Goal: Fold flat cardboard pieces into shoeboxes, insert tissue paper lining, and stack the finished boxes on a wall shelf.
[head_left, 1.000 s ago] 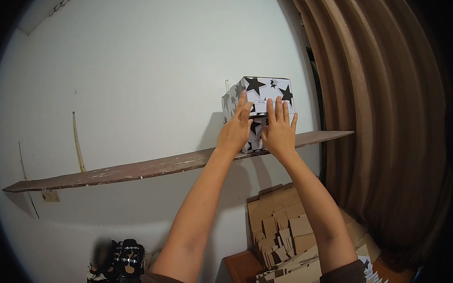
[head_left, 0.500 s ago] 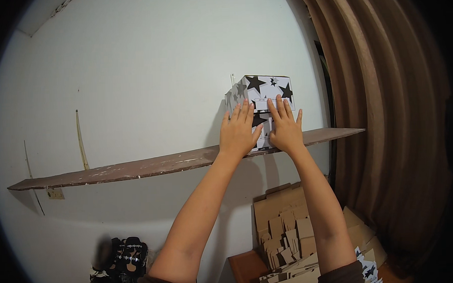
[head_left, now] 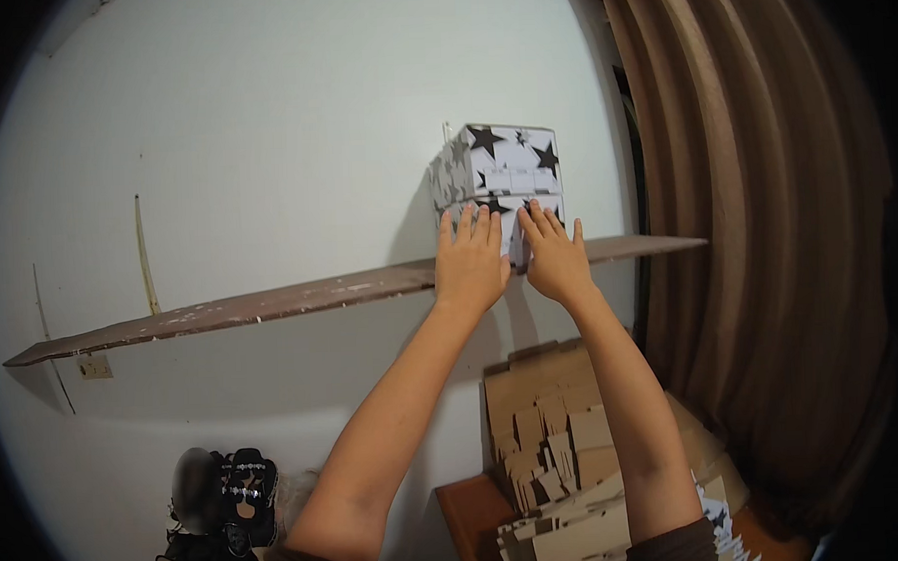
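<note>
Two white boxes with black stars are stacked on a brown wall shelf point(head_left: 301, 296), toward its right end. The upper box point(head_left: 509, 160) rests squarely on the lower box point(head_left: 510, 241). Flat against the front of the lower box, near its left side, lies my left hand point(head_left: 470, 265) with its fingers stretched upward. My right hand point(head_left: 555, 257) is at the lower box's right side, fingers spread and pointing up. Neither hand grips anything. Much of the lower box's front is hidden behind my hands.
A brown curtain point(head_left: 754, 220) hangs on the right. Below the shelf, flat cardboard pieces point(head_left: 553, 425) lean in a pile beside a reddish-brown wooden surface point(head_left: 469, 512). Black shoes point(head_left: 244, 495) are heaped at lower left. A socket point(head_left: 95, 367) is on the wall under the shelf.
My hands have slid down from the upper box's front to the lower box. The whole scene has shifted slightly up and left in view. The boxes remain stacked.
</note>
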`<state>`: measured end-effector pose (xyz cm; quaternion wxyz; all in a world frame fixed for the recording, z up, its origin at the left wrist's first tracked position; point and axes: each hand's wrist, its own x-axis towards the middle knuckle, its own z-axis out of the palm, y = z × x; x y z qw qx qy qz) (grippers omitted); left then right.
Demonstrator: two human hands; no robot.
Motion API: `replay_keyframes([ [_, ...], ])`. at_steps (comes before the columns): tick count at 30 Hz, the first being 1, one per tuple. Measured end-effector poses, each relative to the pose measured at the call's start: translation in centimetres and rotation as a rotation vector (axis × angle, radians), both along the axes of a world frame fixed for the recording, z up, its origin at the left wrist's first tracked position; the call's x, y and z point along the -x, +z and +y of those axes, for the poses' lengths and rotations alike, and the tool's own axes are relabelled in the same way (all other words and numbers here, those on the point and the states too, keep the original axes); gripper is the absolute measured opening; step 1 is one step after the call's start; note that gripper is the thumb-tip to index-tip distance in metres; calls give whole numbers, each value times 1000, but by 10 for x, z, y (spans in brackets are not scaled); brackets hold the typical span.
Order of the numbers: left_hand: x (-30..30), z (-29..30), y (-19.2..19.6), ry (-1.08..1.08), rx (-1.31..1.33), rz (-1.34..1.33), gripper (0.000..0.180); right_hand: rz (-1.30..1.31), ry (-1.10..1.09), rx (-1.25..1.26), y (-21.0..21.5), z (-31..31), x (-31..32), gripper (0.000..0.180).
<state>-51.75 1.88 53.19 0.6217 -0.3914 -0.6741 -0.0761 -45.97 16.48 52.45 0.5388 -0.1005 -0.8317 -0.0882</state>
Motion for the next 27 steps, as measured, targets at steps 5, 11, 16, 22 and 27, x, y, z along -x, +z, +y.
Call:
replay_keyframes([
  [5, -41, -3, -54, -189, 25, -50, 48, -2, -40, -10, -58, -35, -45, 52],
  [11, -112, -13, -163, -383, 191, -284, 15, -158, -106, 66, -171, -54, -127, 22],
  [16, -179, -37, -262, -619, 326, -531, 12, -477, -282, 354, -259, -99, -215, 15],
  [22, -280, -68, -378, -829, 516, -868, 20, -543, -378, 495, -382, -139, -338, 17],
  [27, -361, -89, -489, -961, 635, -865, 41, -292, -470, 648, -478, -184, -439, 40],
])
